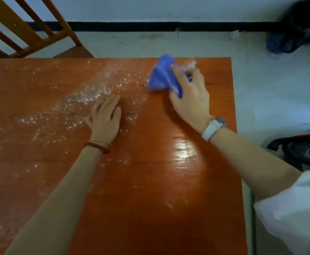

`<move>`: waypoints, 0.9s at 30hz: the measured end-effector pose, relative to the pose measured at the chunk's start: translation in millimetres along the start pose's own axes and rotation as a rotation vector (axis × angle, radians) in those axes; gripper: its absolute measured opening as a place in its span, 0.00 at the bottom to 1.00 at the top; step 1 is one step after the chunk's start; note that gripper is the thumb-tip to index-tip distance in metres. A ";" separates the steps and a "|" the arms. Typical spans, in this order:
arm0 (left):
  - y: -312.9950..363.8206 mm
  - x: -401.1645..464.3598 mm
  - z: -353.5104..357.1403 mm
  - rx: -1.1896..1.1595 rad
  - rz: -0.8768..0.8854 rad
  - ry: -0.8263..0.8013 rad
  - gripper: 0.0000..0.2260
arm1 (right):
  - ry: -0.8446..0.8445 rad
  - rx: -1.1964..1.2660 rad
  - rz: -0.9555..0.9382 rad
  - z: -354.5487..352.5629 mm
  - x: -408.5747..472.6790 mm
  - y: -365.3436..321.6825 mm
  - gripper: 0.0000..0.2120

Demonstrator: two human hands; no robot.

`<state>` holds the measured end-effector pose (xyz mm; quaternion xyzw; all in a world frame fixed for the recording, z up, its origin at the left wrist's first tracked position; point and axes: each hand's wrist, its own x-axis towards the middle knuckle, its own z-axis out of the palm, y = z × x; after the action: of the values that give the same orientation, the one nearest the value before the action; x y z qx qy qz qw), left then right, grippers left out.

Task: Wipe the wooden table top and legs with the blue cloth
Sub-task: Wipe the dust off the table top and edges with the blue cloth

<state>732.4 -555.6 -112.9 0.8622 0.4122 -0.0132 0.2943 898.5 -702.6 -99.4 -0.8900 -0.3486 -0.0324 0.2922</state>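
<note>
The blue cloth (162, 73) sits bunched near the table's (150, 199) far right corner, the right hand (191, 102) curled round it. The left hand (104, 117) rests flat, fingers relaxed, holding nothing. White powder (88, 96) lies leftward; long overlapping strokes, pressing evenly, would gather it best.

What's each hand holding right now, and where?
The right hand grips the blue cloth by its near, bunched end. The left hand holds nothing; it rests on the table.
</note>
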 end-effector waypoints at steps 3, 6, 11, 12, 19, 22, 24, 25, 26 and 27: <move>-13.8 8.8 -9.6 0.036 0.069 0.124 0.20 | -0.277 0.049 -0.618 5.2 -48.8 -18.0 0.23; -20.9 9.0 -8.7 0.185 0.013 0.136 0.19 | -0.477 -0.046 -0.891 21.9 -55.8 -16.1 0.23; -19.7 5.7 0.0 0.316 -0.008 0.062 0.21 | 0.051 -0.232 -0.031 24.1 48.2 37.6 0.22; -19.4 5.7 0.9 0.313 -0.022 0.064 0.21 | 0.082 -0.218 0.236 14.9 64.8 55.3 0.22; -22.2 8.8 -1.0 0.314 -0.031 0.058 0.25 | 0.193 -0.033 0.392 7.8 62.8 25.3 0.25; -22.0 10.7 -8.3 0.265 -0.036 0.039 0.22 | 0.073 0.049 0.053 36.3 44.9 -31.6 0.24; -24.2 11.8 -16.6 0.154 -0.017 0.092 0.19 | -0.006 0.053 -0.148 47.1 32.5 -63.5 0.23; -27.4 11.7 -21.5 0.091 -0.005 0.142 0.19 | -0.043 0.054 -0.225 49.9 25.6 -74.4 0.24; -32.3 12.2 -27.2 0.049 -0.008 0.187 0.19 | -0.074 0.067 -0.284 51.2 17.8 -81.8 0.24; -39.4 12.8 -32.7 0.034 -0.027 0.220 0.18 | -0.105 0.083 -0.340 52.5 7.8 -85.9 0.24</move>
<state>705.4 -510.5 -108.9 0.8578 0.4530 0.0703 0.2324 841.8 -619.1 -98.1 -0.8059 -0.5099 -0.0205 0.3001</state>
